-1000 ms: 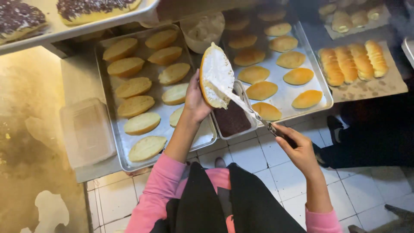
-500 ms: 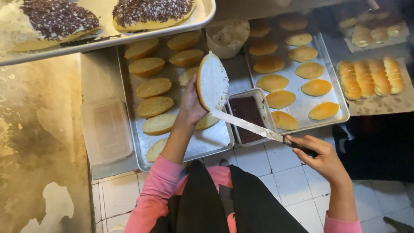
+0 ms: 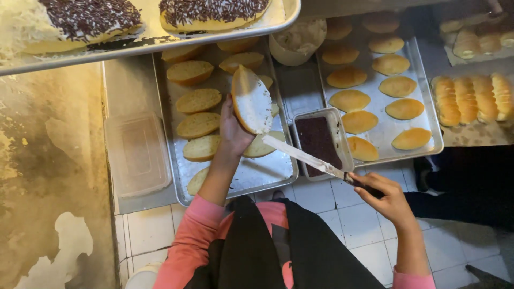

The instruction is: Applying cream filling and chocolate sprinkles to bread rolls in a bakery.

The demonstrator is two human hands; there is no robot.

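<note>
Now, in the head view, my knife (image 3: 302,155) has come off the bun half (image 3: 251,100): a second ago its blade lay across the white-spread face, and now its tip sits just below the bun's lower edge, so that spreading pass looks finished. My left hand (image 3: 233,128) grips the bun upright above the left tray (image 3: 267,174). My right hand (image 3: 386,197) is closed on the knife's handle, off the counter's near edge, beside the dark sprinkle tin (image 3: 318,139).
</note>
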